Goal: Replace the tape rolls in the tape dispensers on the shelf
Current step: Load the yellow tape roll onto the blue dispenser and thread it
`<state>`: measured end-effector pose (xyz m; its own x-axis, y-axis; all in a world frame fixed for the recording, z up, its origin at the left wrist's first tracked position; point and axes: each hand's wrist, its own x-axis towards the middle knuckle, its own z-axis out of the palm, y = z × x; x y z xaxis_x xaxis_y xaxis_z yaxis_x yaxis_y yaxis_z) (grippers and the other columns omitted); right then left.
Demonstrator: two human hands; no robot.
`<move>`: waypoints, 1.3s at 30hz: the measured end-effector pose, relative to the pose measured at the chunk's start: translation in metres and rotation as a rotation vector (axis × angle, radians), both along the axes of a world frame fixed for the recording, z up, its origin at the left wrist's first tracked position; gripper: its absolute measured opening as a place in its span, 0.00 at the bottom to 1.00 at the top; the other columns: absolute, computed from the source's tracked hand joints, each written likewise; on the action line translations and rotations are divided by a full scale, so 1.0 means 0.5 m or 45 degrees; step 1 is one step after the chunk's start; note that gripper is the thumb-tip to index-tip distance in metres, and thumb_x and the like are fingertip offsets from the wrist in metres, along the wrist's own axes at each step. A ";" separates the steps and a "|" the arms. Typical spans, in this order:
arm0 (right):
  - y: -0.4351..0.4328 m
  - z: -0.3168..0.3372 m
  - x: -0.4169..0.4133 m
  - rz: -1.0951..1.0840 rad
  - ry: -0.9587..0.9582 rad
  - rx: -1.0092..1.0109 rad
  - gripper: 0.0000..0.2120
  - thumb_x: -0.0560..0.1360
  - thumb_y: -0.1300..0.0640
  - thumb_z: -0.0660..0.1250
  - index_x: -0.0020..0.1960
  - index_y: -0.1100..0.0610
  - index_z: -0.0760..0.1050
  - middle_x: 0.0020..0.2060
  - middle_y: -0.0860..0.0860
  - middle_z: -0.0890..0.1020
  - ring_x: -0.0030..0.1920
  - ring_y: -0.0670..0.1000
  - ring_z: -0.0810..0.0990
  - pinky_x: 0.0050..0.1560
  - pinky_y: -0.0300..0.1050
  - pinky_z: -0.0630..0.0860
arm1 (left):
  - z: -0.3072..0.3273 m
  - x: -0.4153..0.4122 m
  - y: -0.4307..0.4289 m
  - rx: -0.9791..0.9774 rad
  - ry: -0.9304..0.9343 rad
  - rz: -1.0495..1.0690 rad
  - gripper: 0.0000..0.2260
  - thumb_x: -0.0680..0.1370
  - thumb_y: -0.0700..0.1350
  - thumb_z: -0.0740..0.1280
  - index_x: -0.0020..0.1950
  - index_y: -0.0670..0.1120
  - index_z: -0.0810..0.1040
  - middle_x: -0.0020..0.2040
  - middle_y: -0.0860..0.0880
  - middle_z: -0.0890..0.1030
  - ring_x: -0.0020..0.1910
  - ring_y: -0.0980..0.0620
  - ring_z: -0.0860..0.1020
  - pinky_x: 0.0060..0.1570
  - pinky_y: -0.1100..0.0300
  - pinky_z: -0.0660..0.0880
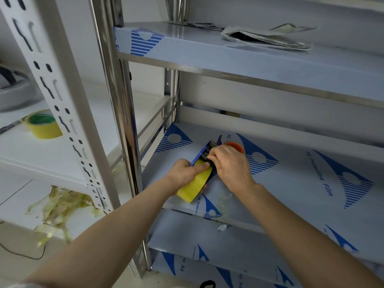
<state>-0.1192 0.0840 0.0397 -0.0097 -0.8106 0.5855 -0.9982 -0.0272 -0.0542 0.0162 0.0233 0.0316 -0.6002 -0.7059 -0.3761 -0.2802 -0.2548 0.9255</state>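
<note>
Both hands are in at the middle shelf (311, 179), the steel one under its blue-printed protective film. The left hand (185, 173) grips the yellow tape roll (195, 187), thumb laid flat along the top of it and fingers wrapped underneath. That roll sits in the blue tape dispenser (202, 151), which angles away from the person between the two hands. Whether it rests on the shelf or hangs just above it, I cannot tell. The right hand (231, 165) is curled over the far end of the dispenser, fingertips pinching at the black parts by the cutter. Just behind the right hand, touching or nearly so, stands an orange roll (235, 146). Below the right wrist lies a wad of crumpled clear tape (224, 201), near the shelf's front edge. Well off to the left of the left hand, a second yellow roll (42, 125) with a green core sits on the white rack (62, 100). Under that rack there's a heap of pale tape scraps (60, 206). Up above the hands, on the next shelf, lie some flat silvery bags (264, 38).
</note>
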 end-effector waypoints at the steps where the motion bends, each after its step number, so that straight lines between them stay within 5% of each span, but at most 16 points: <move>1: 0.001 0.001 0.000 0.004 0.002 -0.007 0.04 0.72 0.60 0.68 0.40 0.59 0.76 0.33 0.53 0.81 0.33 0.54 0.79 0.29 0.45 0.73 | 0.000 -0.002 0.000 0.006 -0.003 0.003 0.14 0.74 0.49 0.70 0.41 0.38 0.76 0.42 0.35 0.82 0.39 0.39 0.81 0.47 0.41 0.80; 6: 0.006 0.015 0.009 0.032 -0.033 0.005 0.03 0.73 0.60 0.68 0.42 0.60 0.77 0.36 0.54 0.82 0.36 0.54 0.80 0.31 0.44 0.73 | 0.006 -0.008 -0.005 0.014 -0.055 0.024 0.15 0.76 0.49 0.68 0.45 0.37 0.73 0.35 0.37 0.81 0.27 0.44 0.80 0.35 0.51 0.81; 9: -0.002 0.037 -0.001 -0.117 -0.326 0.054 0.08 0.77 0.55 0.62 0.49 0.60 0.76 0.41 0.51 0.79 0.40 0.50 0.76 0.35 0.41 0.67 | 0.016 -0.006 -0.009 0.033 -0.091 -0.030 0.13 0.77 0.51 0.67 0.45 0.41 0.71 0.36 0.39 0.81 0.28 0.46 0.80 0.32 0.55 0.80; 14: -0.023 0.054 -0.033 -0.281 -0.529 0.146 0.10 0.78 0.50 0.60 0.51 0.56 0.73 0.47 0.52 0.82 0.47 0.55 0.80 0.46 0.53 0.77 | 0.019 0.006 -0.015 0.093 0.001 -0.159 0.13 0.76 0.56 0.63 0.48 0.47 0.75 0.41 0.44 0.81 0.29 0.54 0.82 0.29 0.64 0.78; 17: -0.026 0.054 -0.028 -0.298 -0.528 0.188 0.10 0.78 0.50 0.59 0.51 0.56 0.72 0.47 0.52 0.81 0.46 0.55 0.80 0.45 0.51 0.76 | 0.013 0.012 -0.015 0.080 0.032 -0.187 0.15 0.75 0.58 0.63 0.50 0.47 0.76 0.41 0.46 0.82 0.31 0.54 0.82 0.30 0.66 0.78; 20: -0.029 0.057 -0.018 -0.280 -0.454 0.148 0.10 0.79 0.51 0.59 0.51 0.58 0.72 0.47 0.53 0.80 0.46 0.55 0.79 0.39 0.47 0.71 | 0.005 0.013 -0.013 -0.002 -0.024 -0.155 0.11 0.76 0.51 0.66 0.46 0.43 0.75 0.29 0.50 0.82 0.23 0.58 0.80 0.23 0.69 0.74; 24: -0.036 0.056 -0.010 -0.291 -0.461 0.116 0.10 0.79 0.52 0.59 0.51 0.59 0.72 0.47 0.54 0.80 0.46 0.54 0.79 0.37 0.44 0.68 | 0.002 0.010 -0.010 0.085 0.086 -0.035 0.12 0.79 0.56 0.58 0.46 0.48 0.73 0.38 0.47 0.80 0.22 0.59 0.79 0.22 0.69 0.74; 26: -0.037 0.053 -0.006 -0.319 -0.547 0.109 0.10 0.79 0.52 0.60 0.51 0.59 0.72 0.47 0.54 0.80 0.45 0.54 0.78 0.38 0.44 0.69 | 0.004 0.004 -0.006 0.092 0.088 0.048 0.16 0.81 0.56 0.52 0.44 0.49 0.73 0.35 0.47 0.80 0.21 0.59 0.78 0.21 0.69 0.73; 27: -0.037 0.052 -0.004 -0.321 -0.580 0.105 0.10 0.78 0.53 0.60 0.51 0.59 0.72 0.47 0.54 0.80 0.44 0.53 0.78 0.38 0.44 0.69 | 0.003 0.000 -0.006 0.078 0.059 0.090 0.18 0.82 0.56 0.51 0.45 0.48 0.74 0.35 0.47 0.81 0.23 0.59 0.79 0.23 0.69 0.74; 31: -0.031 0.054 0.013 -0.232 -0.517 0.100 0.09 0.79 0.55 0.60 0.51 0.60 0.73 0.46 0.55 0.79 0.42 0.50 0.74 0.39 0.43 0.67 | -0.011 -0.010 -0.027 -0.097 -0.199 0.205 0.26 0.81 0.60 0.48 0.64 0.43 0.72 0.55 0.43 0.76 0.54 0.46 0.76 0.58 0.55 0.70; 39: -0.014 0.036 0.054 -0.152 -0.239 0.196 0.11 0.80 0.53 0.56 0.54 0.58 0.72 0.50 0.53 0.78 0.52 0.53 0.76 0.45 0.44 0.70 | -0.019 -0.032 -0.028 -0.264 -0.274 0.344 0.23 0.81 0.58 0.49 0.41 0.43 0.71 0.44 0.42 0.74 0.43 0.46 0.71 0.44 0.57 0.66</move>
<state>-0.0920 0.0771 0.0579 -0.2073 -0.8764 0.4347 -0.9660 0.1130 -0.2327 0.0003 0.0092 0.0220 -0.3059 -0.9016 -0.3060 -0.4214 -0.1600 0.8926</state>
